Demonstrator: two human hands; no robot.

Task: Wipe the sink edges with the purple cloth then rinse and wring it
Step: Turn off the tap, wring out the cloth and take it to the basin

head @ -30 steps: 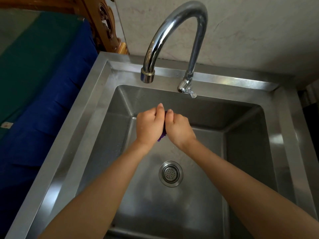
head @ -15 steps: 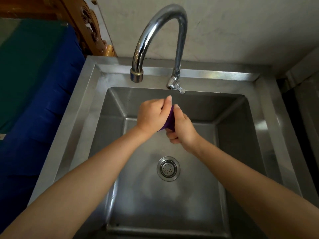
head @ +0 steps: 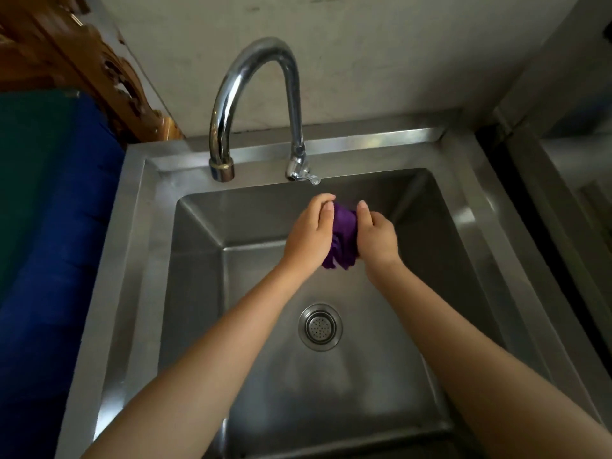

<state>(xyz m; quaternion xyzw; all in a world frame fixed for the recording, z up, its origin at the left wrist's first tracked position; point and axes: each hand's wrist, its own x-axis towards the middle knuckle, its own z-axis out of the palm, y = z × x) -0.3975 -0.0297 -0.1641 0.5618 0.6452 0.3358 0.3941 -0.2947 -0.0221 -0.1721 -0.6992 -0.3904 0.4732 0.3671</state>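
Note:
The purple cloth is bunched up between my two hands, held above the basin of the steel sink. My left hand grips its left side and my right hand grips its right side. Folds of the cloth hang out below the hands. Both hands are in front of the sink's back wall, to the right of the spout of the curved chrome tap. No water runs from the spout.
The round drain strainer lies in the basin floor below my hands. The tap's small lever sits just above them. A blue and green cover lies left of the sink, with carved wood behind it.
My hands have drawn slightly apart and moved right of the spout, and more of the purple cloth shows between them. The view has pulled back from the sink.

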